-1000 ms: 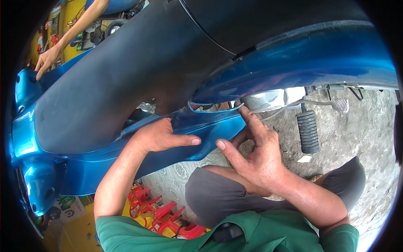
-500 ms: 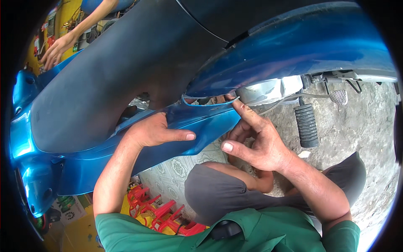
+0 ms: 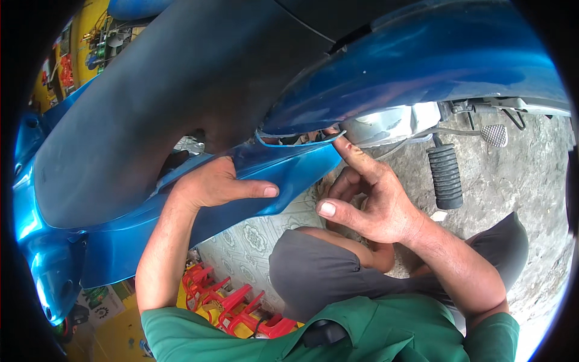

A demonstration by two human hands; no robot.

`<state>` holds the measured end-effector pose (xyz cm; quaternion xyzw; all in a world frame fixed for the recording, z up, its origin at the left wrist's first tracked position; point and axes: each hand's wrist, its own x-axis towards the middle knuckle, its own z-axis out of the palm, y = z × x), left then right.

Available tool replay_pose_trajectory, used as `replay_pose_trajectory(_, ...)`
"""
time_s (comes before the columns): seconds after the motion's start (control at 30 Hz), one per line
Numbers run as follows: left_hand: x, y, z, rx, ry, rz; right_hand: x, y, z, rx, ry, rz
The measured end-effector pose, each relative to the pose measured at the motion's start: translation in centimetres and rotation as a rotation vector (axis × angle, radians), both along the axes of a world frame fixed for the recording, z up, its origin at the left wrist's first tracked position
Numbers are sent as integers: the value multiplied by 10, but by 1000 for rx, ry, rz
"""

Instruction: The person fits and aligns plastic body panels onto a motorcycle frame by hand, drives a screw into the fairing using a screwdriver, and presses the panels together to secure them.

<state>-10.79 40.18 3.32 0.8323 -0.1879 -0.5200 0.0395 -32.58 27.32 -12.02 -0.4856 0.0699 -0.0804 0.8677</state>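
A blue plastic motorbike side panel [image 3: 295, 175] runs along the lower side of a matte black leg shield [image 3: 151, 102]. My left hand [image 3: 208, 184] grips the panel's upper edge. Its thumb lies stretched over the blue face, while the fingers disappear behind the edge. At the panel's pointed rear corner is my right hand [image 3: 377, 193]. The index finger reaches out against that tip, the thumb stands apart from the panel, and the other fingers curl below it. A narrow gap shows between the panel's curved cutout and the blue body cover [image 3: 410, 66] above.
A silver engine cover [image 3: 392, 123], a ribbed black rubber footrest [image 3: 444, 175] and a metal pedal [image 3: 494, 135] lie right of my right hand. Small red plastic chairs [image 3: 235, 304] stand beyond the panel, lower left. Patterned tiles [image 3: 253, 238] meet rough concrete [image 3: 512, 181].
Another person's arm and hand at the upper left have left the view. The picture has shifted slightly. Both my hands keep their places on the panel.
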Motion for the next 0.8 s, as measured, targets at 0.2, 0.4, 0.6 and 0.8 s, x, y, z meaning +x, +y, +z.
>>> replay_pose_trajectory(0.2, 3, 4, -4, -40, -102, -108, 2, 11, 11, 12, -11, -73)
replay_pose_trajectory(0.4, -8, 5, -11, -12, -229, -25, -8, 35, 19, -164, 35, -71)
replay_pose_trajectory(0.6, -32, 4, -31, -335, -470, 66, -10, 30, 12, -575, -29, -272)
replay_pose_trajectory(0.8, -43, -8, -36, -443, -582, 38, 1, 32, 18, -557, 5, -427)
